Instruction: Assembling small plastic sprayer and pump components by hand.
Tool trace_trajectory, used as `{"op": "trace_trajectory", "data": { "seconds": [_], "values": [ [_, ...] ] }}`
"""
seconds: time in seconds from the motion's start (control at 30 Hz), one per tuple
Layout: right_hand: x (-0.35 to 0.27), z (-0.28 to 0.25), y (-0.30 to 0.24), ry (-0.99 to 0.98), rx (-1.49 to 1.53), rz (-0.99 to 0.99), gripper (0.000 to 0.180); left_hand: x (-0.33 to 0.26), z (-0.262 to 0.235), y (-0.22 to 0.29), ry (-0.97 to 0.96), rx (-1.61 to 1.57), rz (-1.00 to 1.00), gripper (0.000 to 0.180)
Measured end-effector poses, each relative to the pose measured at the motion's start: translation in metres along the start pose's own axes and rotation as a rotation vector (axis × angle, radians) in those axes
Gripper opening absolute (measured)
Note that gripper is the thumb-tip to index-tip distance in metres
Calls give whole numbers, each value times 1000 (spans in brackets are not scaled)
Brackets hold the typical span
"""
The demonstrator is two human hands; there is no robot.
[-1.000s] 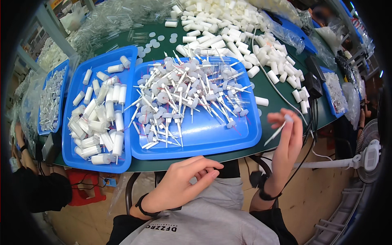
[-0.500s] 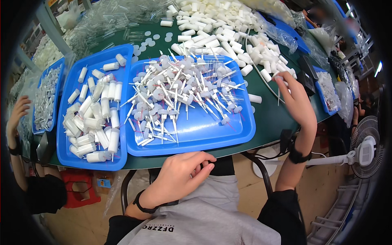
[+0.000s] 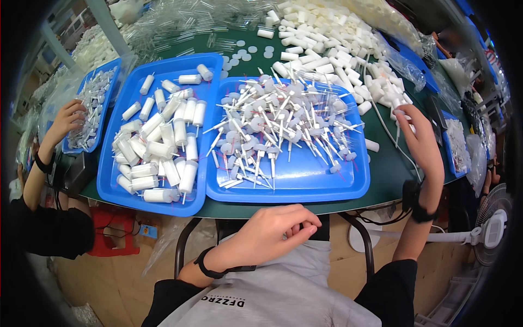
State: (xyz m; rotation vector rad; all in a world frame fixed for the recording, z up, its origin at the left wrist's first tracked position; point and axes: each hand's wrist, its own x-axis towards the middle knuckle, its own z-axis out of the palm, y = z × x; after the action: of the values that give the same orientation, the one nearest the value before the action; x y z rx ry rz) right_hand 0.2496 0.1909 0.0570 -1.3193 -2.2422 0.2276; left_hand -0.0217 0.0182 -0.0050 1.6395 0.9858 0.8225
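My left hand (image 3: pixel 275 231) is above my lap at the table's front edge, fingers curled and thumb close to them; whatever they hold, if anything, is hidden. My right hand (image 3: pixel 419 136) is at the near edge of the pile of white cylinders (image 3: pixel 327 57). A thin white stick (image 3: pixel 398 134) hangs below its pinched fingers, and a white cylinder (image 3: pixel 393 114) lies beside the fingertips. Between my hands is a blue tray (image 3: pixel 310 188) heaped with thin white stems on translucent discs (image 3: pixel 267 117), some with red wires. The blue tray (image 3: pixel 117 109) on its left holds capped white cylinders (image 3: pixel 144 182).
Clear tubes (image 3: pixel 180 32) and loose discs (image 3: pixel 251 49) lie at the back of the green table (image 3: pixel 201 46). A white cable (image 3: pixel 384 121) runs beside my right hand. Another person's hand (image 3: pixel 68 120) is at a far-left tray (image 3: pixel 92 144). A fan (image 3: pixel 493 229) stands right.
The view has shifted, so the trays appear farther right. My right hand has come right up to the cylinder pile, the stick still in it. The other person's hand has moved into the far-left tray.
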Motion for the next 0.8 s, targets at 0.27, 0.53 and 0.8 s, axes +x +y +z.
{"op": "trace_trajectory", "data": {
  "seconds": [0.27,0.53,0.8],
  "values": [
    [-72,28,-117,-225,1008,-271,30,-13,-2,16,224,-568,40,34],
    [-99,77,-137,-160,1357,-81,34,-11,-4,10,387,-645,44,35],
    [-102,85,-141,-153,1514,75,39,-10,-6,8,315,-634,19,29]
  ]
}}
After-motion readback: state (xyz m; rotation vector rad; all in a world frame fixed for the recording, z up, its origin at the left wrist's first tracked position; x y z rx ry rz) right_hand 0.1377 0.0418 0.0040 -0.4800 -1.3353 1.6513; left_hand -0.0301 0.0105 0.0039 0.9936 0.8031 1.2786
